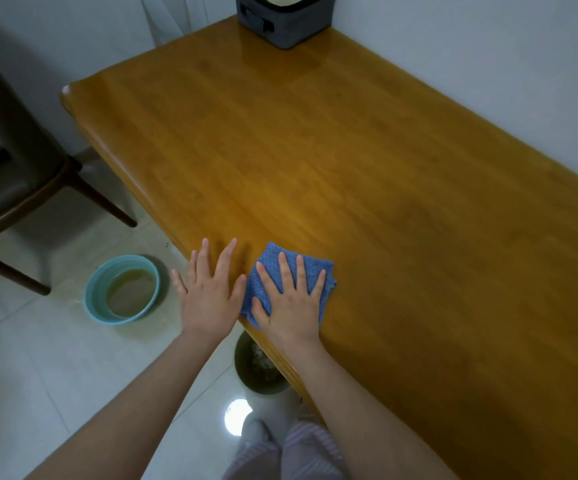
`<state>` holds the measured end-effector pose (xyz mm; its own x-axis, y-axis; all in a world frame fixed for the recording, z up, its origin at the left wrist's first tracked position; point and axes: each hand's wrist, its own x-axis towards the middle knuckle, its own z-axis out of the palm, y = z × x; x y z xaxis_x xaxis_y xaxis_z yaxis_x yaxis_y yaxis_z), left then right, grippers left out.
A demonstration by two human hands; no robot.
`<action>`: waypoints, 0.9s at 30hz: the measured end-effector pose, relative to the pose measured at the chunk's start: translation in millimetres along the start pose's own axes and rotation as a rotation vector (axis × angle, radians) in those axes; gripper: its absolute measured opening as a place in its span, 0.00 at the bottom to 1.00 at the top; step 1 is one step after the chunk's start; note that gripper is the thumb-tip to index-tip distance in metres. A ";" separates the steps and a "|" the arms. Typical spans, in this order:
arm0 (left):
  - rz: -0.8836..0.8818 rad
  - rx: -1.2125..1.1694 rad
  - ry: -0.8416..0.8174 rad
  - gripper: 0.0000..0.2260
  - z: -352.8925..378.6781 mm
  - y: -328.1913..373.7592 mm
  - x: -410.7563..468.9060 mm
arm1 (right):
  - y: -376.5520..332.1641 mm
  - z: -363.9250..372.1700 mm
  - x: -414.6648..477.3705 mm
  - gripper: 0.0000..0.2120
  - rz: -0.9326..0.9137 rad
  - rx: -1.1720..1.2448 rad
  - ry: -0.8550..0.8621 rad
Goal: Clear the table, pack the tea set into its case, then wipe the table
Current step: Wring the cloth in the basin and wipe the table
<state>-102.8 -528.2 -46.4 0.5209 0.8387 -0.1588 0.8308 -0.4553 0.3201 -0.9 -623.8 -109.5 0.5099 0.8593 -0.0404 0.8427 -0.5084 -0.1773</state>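
A dark-cushioned wooden chair [21,188] stands at far left on the pale tiled floor [38,375], near a round light-blue plastic basin [90,299] holding murky brownish water. Beside it, the person's left hand [208,299] lies flat with fingers spread at the near edge of the glossy honey-coloured wooden worktop [349,168], gripping nothing. Just to its right, the right hand [291,306], also splayed, presses palm-down on a folded blue textured cloth [270,265] resting on the worktop edge. A dark round bin [246,375] sits below. A grey fabric tea-set case [287,22] stands closed at the far corner
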 end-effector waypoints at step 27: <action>-0.113 -0.079 0.034 0.26 32.9 63.5 -55.2 | 116.4 -19.8 -25.2 0.28 -0.087 -0.013 -0.046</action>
<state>-72.4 -613.2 -48.0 0.4168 0.8936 -0.1667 0.8650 -0.3336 0.3749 87.8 -705.7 -109.6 0.4265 0.9017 -0.0708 0.8857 -0.4322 -0.1696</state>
